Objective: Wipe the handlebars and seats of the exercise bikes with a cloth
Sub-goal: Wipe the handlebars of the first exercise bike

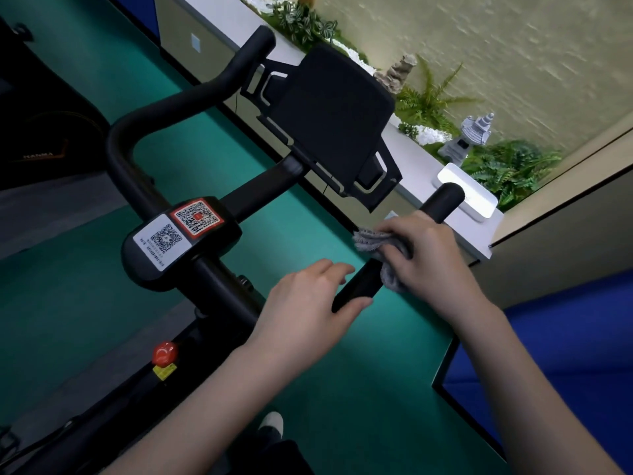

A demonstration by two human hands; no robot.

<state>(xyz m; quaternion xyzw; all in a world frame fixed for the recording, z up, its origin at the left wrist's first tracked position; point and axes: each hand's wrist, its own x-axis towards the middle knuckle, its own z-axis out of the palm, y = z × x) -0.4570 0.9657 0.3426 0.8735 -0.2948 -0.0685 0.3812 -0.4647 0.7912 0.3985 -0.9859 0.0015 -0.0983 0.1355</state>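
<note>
Cloth (371, 240) x1 in grip of R hand (426, 257) on 1 handlebar (358, 286); L hand (306, 305) round bar.

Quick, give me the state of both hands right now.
Left hand: grips the handlebar, thumb under it.
Right hand: holds the grey cloth, pressed round the same handlebar.

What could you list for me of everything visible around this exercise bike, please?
handlebar: one, black, centre
cloth: one, grey, on the right grip
console: one, black, above the handlebar
QR stickers: two, red and white, on the stem
knob: one, red, lower left
stone lantern: one, grey, ledge upper right
ferns: several, green, along ledge
left hand: grips the handlebar beside the cloth
right hand: holds the cloth on the bar
</note>
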